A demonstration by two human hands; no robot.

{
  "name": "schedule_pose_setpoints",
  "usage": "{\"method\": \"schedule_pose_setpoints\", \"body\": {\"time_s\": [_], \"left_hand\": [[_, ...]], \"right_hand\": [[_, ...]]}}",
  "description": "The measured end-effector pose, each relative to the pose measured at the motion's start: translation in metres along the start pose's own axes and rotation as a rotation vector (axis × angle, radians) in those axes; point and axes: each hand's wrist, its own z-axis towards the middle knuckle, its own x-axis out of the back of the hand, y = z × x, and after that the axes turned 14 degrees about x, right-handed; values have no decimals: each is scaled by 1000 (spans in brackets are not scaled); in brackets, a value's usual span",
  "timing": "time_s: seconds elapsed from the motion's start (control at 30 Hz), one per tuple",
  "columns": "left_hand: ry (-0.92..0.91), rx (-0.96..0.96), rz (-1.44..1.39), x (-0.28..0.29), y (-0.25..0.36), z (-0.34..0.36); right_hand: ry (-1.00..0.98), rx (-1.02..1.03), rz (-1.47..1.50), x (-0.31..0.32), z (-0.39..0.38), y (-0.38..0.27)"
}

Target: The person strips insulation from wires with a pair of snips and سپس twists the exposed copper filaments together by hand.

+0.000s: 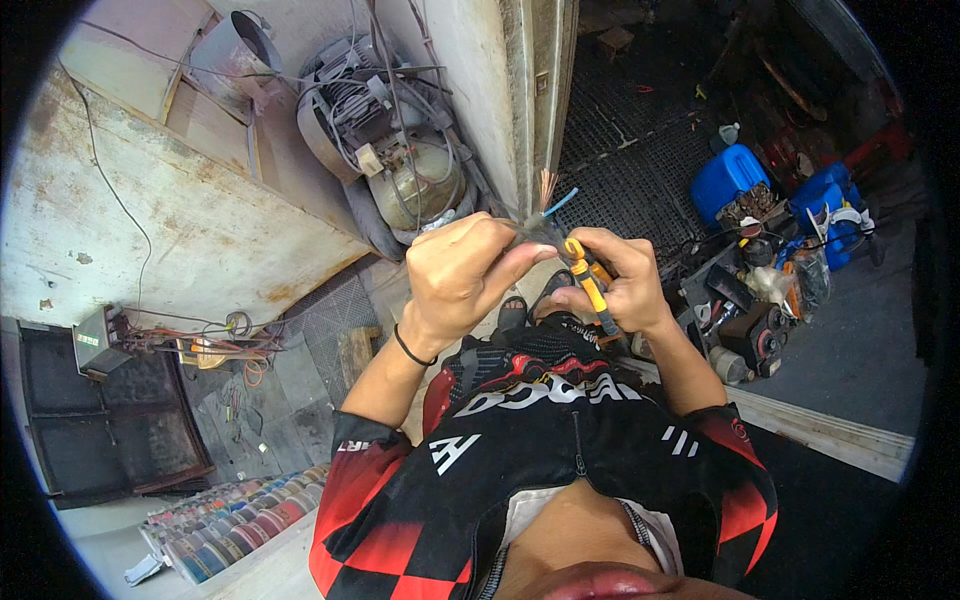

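My left hand (455, 270) is closed on a grey cable (530, 233), its thumb pressed along it near the middle of the view. From the cable's end fan bare copper strands (548, 188) and a short blue wire (563, 200) points up to the right. My right hand (625, 275) grips yellow-and-black pliers (588, 285), whose head is beside the cable, close to my left thumb. Whether the jaws touch the cable I cannot tell.
An air compressor (380, 150) stands behind a rusty panel (120, 200). An electrical box (100, 345) with tangled leads and a rack of spools (230, 520) are at left. Right of a door frame (540, 90) lie blue jerrycans (728, 180) and clutter (760, 335).
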Motion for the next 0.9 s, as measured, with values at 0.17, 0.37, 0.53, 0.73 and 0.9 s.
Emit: {"method": "schedule_pose_setpoints", "body": {"time_s": [0.17, 0.37, 0.53, 0.73, 0.9], "left_hand": [[12, -6, 25, 0, 0, 1], [15, 52, 1, -2, 0, 2], [-70, 43, -131, 5, 1, 5], [-188, 51, -68, 22, 10, 12], [-165, 66, -13, 27, 18, 11]], "right_hand": [[29, -112, 83, -7, -7, 1], [63, -233, 336, -14, -14, 3], [-3, -299, 423, -11, -12, -1], [-16, -194, 444, -7, -10, 0], [-47, -196, 443, -6, -6, -7]]}}
